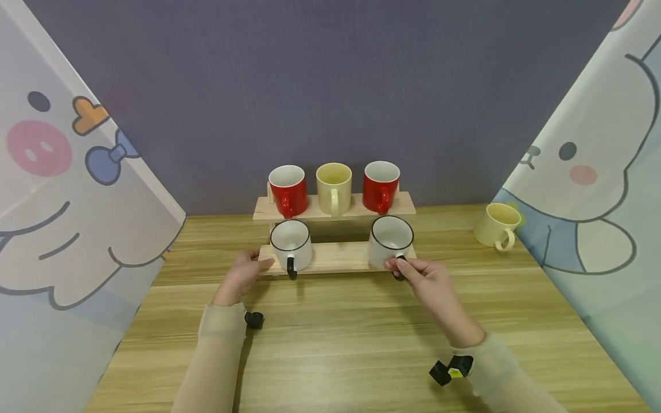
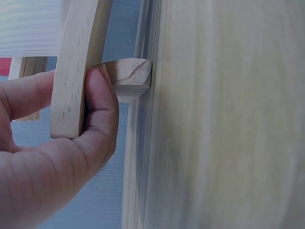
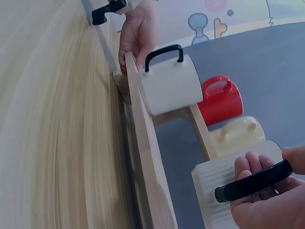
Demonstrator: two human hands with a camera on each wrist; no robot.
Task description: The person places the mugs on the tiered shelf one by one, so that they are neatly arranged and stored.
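Note:
My left hand (image 1: 241,276) grips the left end of the lower board of a two-tier wooden rack (image 1: 338,256); in the left wrist view, thumb and fingers lie on opposite faces of the board (image 2: 71,95). With my right hand (image 1: 432,289) I hold the black handle of a white mug (image 1: 380,252) at the right end of that lower tier. The right wrist view shows the handle (image 3: 257,181) between thumb and curled fingers. Another black-rimmed white mug (image 1: 296,255) stands beside my left hand, its handle facing me.
On the upper tier, a yellow mug (image 1: 330,195) stands between a left red mug (image 1: 291,198) and a right red mug (image 1: 374,195). A second yellow mug (image 1: 488,230) is at the table's right edge, near the printed side panel (image 1: 583,201). Behind the rack rises a grey wall (image 1: 330,86).

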